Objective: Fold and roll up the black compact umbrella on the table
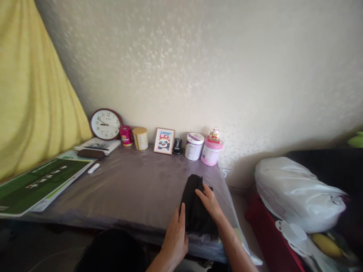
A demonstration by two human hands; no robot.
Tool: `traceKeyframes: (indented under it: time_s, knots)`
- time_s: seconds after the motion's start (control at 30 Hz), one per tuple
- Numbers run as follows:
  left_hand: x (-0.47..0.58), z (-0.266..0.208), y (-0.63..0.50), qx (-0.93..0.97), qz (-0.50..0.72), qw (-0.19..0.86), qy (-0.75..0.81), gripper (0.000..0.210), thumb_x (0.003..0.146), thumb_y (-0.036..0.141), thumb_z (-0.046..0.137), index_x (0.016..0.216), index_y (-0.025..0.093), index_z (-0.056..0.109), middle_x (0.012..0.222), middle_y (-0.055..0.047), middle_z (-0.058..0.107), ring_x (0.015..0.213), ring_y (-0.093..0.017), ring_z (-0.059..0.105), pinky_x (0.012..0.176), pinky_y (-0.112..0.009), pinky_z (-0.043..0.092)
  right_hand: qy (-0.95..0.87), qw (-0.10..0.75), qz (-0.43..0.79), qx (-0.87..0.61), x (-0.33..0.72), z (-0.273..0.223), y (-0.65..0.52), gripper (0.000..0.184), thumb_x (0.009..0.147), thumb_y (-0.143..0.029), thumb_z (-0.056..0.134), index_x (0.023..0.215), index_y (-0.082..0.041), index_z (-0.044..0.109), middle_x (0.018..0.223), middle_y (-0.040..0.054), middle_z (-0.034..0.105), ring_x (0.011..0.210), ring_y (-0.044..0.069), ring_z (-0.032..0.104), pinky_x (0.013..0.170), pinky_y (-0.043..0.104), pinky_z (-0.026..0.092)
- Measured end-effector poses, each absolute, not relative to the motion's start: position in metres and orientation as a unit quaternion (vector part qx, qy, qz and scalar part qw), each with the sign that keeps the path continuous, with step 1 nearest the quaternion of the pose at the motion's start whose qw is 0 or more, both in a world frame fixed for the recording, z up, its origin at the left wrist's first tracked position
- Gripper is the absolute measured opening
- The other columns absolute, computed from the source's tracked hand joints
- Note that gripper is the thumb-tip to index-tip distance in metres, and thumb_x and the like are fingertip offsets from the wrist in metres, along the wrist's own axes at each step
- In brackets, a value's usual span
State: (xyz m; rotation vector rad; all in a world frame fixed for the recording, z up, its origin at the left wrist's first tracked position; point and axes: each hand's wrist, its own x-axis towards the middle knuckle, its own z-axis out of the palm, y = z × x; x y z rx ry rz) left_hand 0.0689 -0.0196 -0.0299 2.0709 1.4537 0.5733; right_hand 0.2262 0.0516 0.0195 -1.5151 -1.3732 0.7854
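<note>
A black folded fabric bundle [195, 206] lies at the front right of the table, its exact kind not clear. My left hand [176, 231] grips its lower left edge, with the thumb and fingers closed on the cloth. Across the upper right side, my right hand [209, 200] holds the fabric between thumb and fingers. The fingertips of both hands are partly hidden by the dark material.
Along the wall stand a clock [106, 124], a pink tin [126, 136], a yellow-lidded can [140, 139], a panda picture frame [164, 141] and two tubs, one a pink tub [210, 155]. A green booklet [42, 183] lies left. A white plastic bag [297, 194] sits right.
</note>
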Motion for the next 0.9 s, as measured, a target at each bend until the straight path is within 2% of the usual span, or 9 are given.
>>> traceKeyframes:
  time_s: [0.23,0.4,0.57,0.7,0.8,0.9]
  knots:
    - [0.069,-0.029,-0.018,0.77,0.21,0.272,0.538,0.088,0.058,-0.004,0.043,0.14,0.005,0.012,0.147,-0.017,0.021,0.135,-0.022,0.022,0.11,-0.033,0.023,-0.572,0.408,0.293,-0.649,0.206,0.008,0.071,0.029,0.075,-0.034,0.053,0.097,-0.016,0.057,0.07,0.0018,0.063,0.064,0.018,0.058,0.058,0.028,0.045]
    - [0.068,-0.031,-0.016,0.774,0.221,0.261,0.533,0.082,0.057,0.0,0.043,0.137,0.006,0.024,0.147,-0.014,0.022,0.135,-0.022,0.021,0.111,-0.034,0.022,-0.578,0.36,0.269,-0.681,0.198,0.007,0.076,0.033,0.075,-0.027,0.055,0.106,-0.014,0.054,0.07,0.0017,0.062,0.068,0.018,0.059,0.062,0.027,0.044]
    - [0.068,-0.033,-0.016,0.786,0.184,0.235,0.542,0.08,0.058,0.002,0.044,0.136,0.002,0.024,0.146,-0.018,0.024,0.135,-0.022,0.021,0.111,-0.034,0.023,-0.583,0.316,0.255,-0.704,0.195,0.006,0.08,0.036,0.076,-0.024,0.057,0.11,-0.014,0.052,0.069,0.0015,0.062,0.073,0.018,0.062,0.065,0.026,0.044]
    - [0.069,-0.039,-0.015,0.785,0.155,0.215,0.559,0.079,0.06,0.004,0.043,0.136,0.001,0.022,0.146,-0.018,0.024,0.135,-0.023,0.022,0.111,-0.037,0.023,-0.58,0.321,0.331,-0.671,0.194,0.005,0.08,0.036,0.079,-0.027,0.054,0.112,-0.016,0.048,0.067,-0.0013,0.064,0.057,0.013,0.062,0.052,0.022,0.044]
    - [0.066,-0.045,-0.015,0.78,0.176,0.226,0.556,0.08,0.063,0.006,0.043,0.138,0.001,0.015,0.144,-0.019,0.027,0.133,-0.023,0.027,0.11,-0.037,0.027,-0.581,0.321,0.423,-0.617,0.192,0.008,0.078,0.025,0.084,-0.033,0.045,0.102,-0.017,0.051,0.071,0.0008,0.069,0.048,0.01,0.06,0.043,0.018,0.042]
    - [0.059,-0.049,-0.015,0.785,0.205,0.23,0.537,0.081,0.067,0.01,0.043,0.14,0.004,0.009,0.144,-0.018,0.028,0.132,-0.023,0.03,0.107,-0.037,0.03,-0.601,0.32,0.431,-0.592,0.191,0.011,0.075,0.025,0.086,-0.037,0.041,0.083,-0.017,0.055,0.079,0.0038,0.071,0.052,0.009,0.062,0.044,0.017,0.042]
